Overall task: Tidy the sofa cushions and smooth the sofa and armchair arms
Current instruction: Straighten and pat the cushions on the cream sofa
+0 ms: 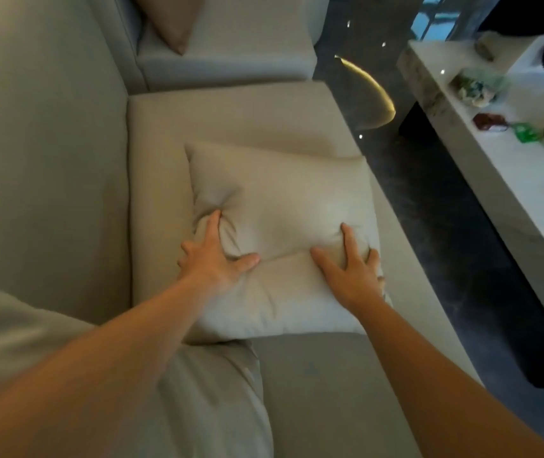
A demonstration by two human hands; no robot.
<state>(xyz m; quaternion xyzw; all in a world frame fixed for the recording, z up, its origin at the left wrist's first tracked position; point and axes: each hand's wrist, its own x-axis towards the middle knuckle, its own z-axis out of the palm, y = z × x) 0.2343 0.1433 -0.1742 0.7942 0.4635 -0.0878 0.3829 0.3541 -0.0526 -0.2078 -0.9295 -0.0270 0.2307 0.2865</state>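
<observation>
A beige square cushion (283,206) lies flat on the sofa seat (231,114). My left hand (214,256) presses into its near left part, fingers spread and digging into the fabric, which bunches around them. My right hand (349,269) grips the near right edge, thumb on top and fingers curled over the side. A second grey cushion (198,391) lies under my left forearm at the bottom. A brown cushion (174,21) leans in the far corner seat. The sofa back (42,153) runs along the left.
A pale stone coffee table (508,193) stands to the right across a strip of dark glossy floor (429,226). Small items sit on it: a green object (526,132), a dark red one (490,122) and a glass dish (477,87).
</observation>
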